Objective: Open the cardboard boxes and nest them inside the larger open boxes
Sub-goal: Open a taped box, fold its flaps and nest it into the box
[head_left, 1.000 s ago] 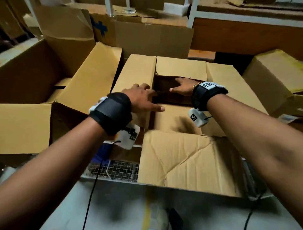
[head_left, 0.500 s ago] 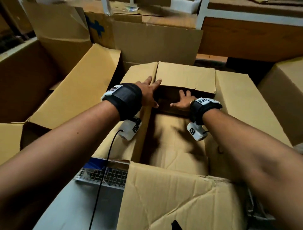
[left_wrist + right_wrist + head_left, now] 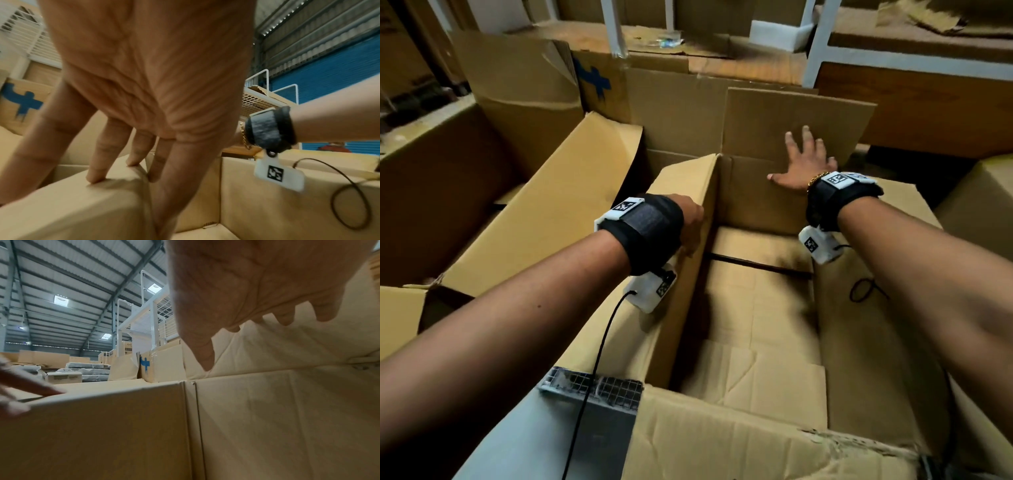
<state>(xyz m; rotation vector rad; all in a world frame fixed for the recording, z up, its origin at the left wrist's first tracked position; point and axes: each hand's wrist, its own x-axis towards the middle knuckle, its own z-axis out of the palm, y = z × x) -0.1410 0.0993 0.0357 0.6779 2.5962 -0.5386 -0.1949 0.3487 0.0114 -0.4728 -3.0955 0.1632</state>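
A cardboard box stands open in front of me, its bare floor visible. My right hand lies flat with spread fingers against the raised far flap; the right wrist view shows the hand with its palm toward that flap. My left hand rests on the fold of the left flap. Seen from the left wrist, this hand has its straight fingers on the flap's top and the thumb down the inner side. The right flap and creased near flap hang outward.
A larger open box stands at the left, one flap leaning against my box. Behind are a box with a blue mark and a white rack frame. A closed box sits at the right, a wire mesh ledge near left.
The far flap, which lay over the opening, now stands upright under my right hand. The left flap has swung outward under my left hand. The head view has moved closer.
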